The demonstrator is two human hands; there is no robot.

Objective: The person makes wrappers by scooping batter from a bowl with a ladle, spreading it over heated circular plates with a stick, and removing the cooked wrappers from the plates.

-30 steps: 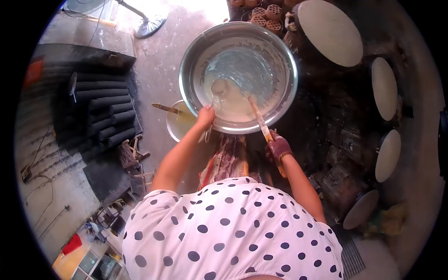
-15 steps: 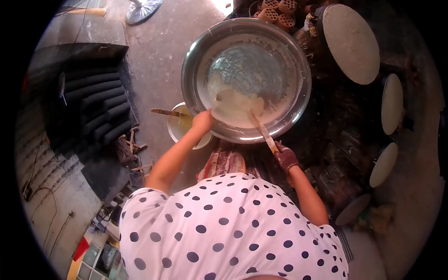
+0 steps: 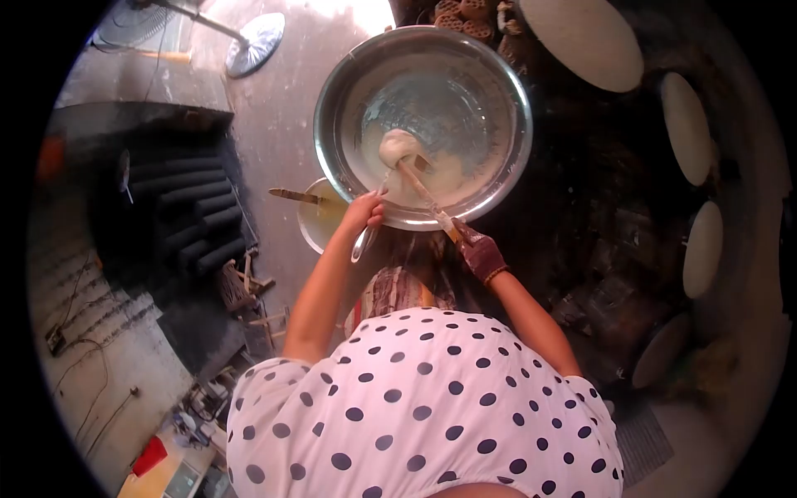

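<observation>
A large metal basin (image 3: 328, 124) holds pale batter (image 3: 452, 173). At its near left rim my bare left hand (image 3: 364, 212) is closed around the handle of a metal ladle (image 3: 359, 247), whose bowl holds a rounded, pale mass of batter (image 3: 398, 146) inside the basin. My right hand (image 3: 479, 251), in a dark reddish glove, grips a long wooden paddle (image 3: 427, 199). The paddle's far end touches or lies right beside the ladle's bowl. Left of the basin, a brush (image 3: 295, 196) rests across a smaller bowl (image 3: 311, 226) of yellowish liquid.
Several round pale discs, among them a large one (image 3: 585, 41), line the right side. Perforated clay-coloured cylinders (image 3: 462, 17) lie beyond the basin. Stacked black cylinders (image 3: 195, 199) are at the left, and a fan base (image 3: 256, 46) stands at the upper left.
The paddle's tip has moved left to the ladle. The ladle's bowl has come up out of the batter with a rounded mass. The view has shifted a little.
</observation>
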